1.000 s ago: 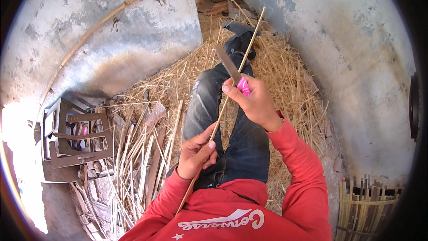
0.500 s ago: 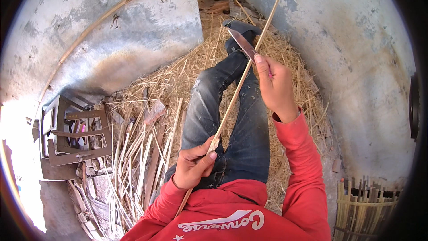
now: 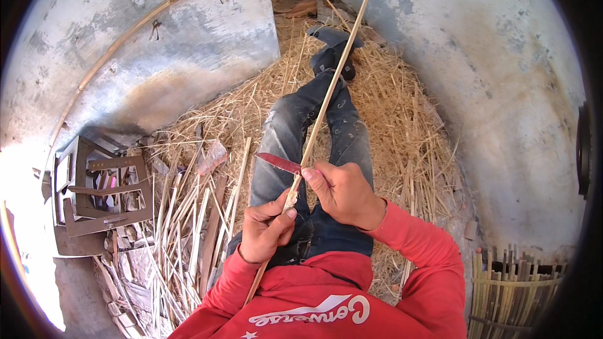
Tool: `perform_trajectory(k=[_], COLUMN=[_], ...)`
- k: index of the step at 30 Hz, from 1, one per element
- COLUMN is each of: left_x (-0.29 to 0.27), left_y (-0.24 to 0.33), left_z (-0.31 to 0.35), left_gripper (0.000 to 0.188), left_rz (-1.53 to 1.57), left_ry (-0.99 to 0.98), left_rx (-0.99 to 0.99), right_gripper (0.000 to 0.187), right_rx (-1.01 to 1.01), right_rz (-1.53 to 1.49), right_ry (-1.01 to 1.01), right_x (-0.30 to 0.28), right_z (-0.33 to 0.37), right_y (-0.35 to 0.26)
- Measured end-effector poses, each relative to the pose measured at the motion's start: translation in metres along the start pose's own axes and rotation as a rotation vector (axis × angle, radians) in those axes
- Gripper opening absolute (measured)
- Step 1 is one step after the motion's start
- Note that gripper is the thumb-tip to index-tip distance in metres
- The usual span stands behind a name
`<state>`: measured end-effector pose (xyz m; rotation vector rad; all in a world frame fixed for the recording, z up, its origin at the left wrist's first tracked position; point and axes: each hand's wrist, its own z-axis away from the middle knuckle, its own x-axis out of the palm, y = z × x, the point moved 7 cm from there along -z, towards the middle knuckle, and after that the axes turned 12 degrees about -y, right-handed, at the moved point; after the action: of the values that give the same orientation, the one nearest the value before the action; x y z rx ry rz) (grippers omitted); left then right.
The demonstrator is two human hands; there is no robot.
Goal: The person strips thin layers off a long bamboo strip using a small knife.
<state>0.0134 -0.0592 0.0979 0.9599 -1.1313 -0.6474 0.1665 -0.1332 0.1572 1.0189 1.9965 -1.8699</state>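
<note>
A long pale strip of split bamboo (image 3: 331, 91) runs slantwise from my waist up over my legs toward my feet. My left hand (image 3: 268, 229) grips its lower part, thumb and fingers closed round it, with some curled shavings at the fingertips. In my right hand (image 3: 348, 194) is a knife (image 3: 279, 162); its handle is hidden in the fist and the blade points left, lying across the strip just above my left hand. The right thumb rests close against the strip by the blade.
Shavings (image 3: 402, 132) cover the floor round my outstretched legs. Loose bamboo strips (image 3: 188, 226) lie in a pile at left, beside a dark wooden frame (image 3: 110, 191). Walls rise on both sides. A slatted bamboo basket (image 3: 515, 289) stands at lower right.
My right hand has drawn the knife down along the strip toward my left hand. The strip's far end has swung a little left. My left hand keeps its grip.
</note>
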Motion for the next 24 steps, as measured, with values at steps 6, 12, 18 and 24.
perform_trajectory(k=[6, 12, 18, 24], left_x=[0.0, 0.003, 0.004, 0.013], left_y=[-0.005, -0.003, 0.004, 0.009], left_z=[-0.001, -0.002, 0.002, -0.002], left_gripper=[0.036, 0.037, 0.041, 0.043], left_rz=[0.077, 0.02, -0.086, -0.299], left_ry=[-0.035, -0.066, 0.009, 0.025], left_rx=[-0.006, 0.022, -0.006, 0.036], right_gripper=[0.038, 0.043, 0.03, 0.023], right_rx=[0.021, 0.206, 0.1, 0.069], right_rz=[-0.229, -0.721, -0.458, -0.295], right_ry=[-0.086, -0.457, -0.036, -0.04], right_x=[0.018, 0.03, -0.022, -0.006], right_z=[0.013, 0.013, 0.002, 0.008], right_y=[0.0, 0.016, 0.002, -0.01])
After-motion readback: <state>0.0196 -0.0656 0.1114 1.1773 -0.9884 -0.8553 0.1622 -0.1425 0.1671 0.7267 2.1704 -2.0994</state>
